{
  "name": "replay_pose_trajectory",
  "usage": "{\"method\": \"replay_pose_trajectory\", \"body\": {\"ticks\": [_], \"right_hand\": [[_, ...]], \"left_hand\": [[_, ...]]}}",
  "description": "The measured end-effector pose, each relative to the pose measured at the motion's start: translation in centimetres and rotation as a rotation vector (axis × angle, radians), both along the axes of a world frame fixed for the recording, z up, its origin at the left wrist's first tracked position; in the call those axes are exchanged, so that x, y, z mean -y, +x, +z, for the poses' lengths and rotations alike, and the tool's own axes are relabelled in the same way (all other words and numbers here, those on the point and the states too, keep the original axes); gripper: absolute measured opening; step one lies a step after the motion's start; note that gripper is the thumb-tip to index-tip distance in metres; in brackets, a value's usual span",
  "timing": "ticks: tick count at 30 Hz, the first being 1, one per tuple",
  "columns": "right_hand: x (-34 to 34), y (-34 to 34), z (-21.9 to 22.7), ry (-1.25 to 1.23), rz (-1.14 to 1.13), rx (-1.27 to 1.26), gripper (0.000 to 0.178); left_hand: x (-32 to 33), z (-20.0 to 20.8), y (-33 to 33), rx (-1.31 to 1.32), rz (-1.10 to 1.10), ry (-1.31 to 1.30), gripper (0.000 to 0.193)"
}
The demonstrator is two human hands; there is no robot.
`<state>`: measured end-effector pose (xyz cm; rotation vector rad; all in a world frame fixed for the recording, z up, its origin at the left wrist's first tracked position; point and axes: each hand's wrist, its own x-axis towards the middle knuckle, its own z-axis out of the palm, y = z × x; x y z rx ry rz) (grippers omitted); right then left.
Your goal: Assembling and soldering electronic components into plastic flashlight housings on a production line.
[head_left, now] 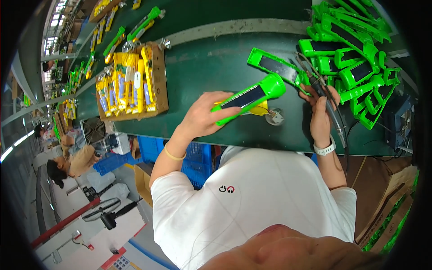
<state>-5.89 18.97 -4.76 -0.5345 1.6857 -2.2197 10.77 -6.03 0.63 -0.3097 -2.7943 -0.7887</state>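
My left hand (209,113) is closed around a bright green housing (265,89) with a dark panel, held tilted above the bench. Beneath its lower side show a yellow part (257,109) and a round, whitish-silver part (275,117); whether they are joined to the housing, I cannot tell. In my right hand (320,108) is a black corded handheld tool (318,86), slanting up and left to a thin front end. A second green housing (274,66) lies on the bench, one end close to my right fingertips; whether they touch it is unclear.
Green housings (355,67) are heaped at the right. A cardboard box (158,87) of yellow parts stands at the left. Beyond a grey rail (225,28) lie more green and yellow pieces. A dark blue device (396,128) sits far right; blue crates (195,159) are below the bench.
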Motion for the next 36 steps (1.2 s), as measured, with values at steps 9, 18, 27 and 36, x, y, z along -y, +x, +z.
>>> {"method": "replay_pose_trajectory", "body": {"ticks": [9, 18, 27, 36], "right_hand": [[-0.2, 0.1, -0.1, 0.097, 0.079, -0.032, 0.042], [0.2, -0.2, 0.1, 0.033, 0.068, 0.054, 0.044], [-0.1, -0.3, 0.0, 0.01, 0.141, 0.058, 0.044], [-0.2, -0.5, -0.2, 0.019, 0.184, -0.049, 0.041]], "left_hand": [[14.0, -1.4, -16.5, -0.228, 0.393, 0.012, 0.045], [22.3, 3.2, -27.9, 0.149, 0.427, 0.124, 0.065], [14.6, -3.7, -43.3, 0.182, 0.801, -0.194, 0.05], [9.4, 4.1, -20.1, 0.102, 0.284, 0.347, 0.053]]}}
